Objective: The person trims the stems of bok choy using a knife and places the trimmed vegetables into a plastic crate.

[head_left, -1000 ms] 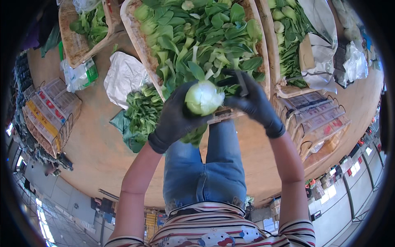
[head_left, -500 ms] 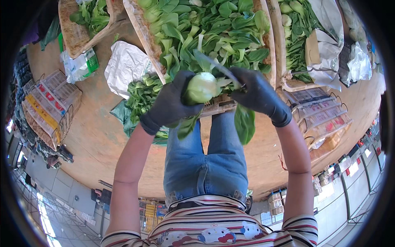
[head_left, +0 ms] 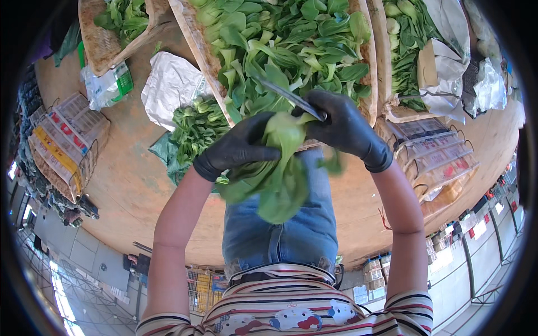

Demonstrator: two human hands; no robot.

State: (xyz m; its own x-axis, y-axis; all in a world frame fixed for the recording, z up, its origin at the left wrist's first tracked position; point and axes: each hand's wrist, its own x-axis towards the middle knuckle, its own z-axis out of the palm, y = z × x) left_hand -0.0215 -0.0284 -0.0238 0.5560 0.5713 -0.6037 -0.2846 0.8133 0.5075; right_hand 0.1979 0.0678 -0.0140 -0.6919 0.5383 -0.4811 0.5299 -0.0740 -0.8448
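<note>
Bok choy stretches lengthwise, leaves toward the jeans.

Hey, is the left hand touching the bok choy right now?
Touching. The head view shows the left hand closed on the bok choy from its left side, with no gap between them.

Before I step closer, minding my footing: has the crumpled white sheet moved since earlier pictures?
No: the white sheet keeps its place just left of the middle crate.
</note>
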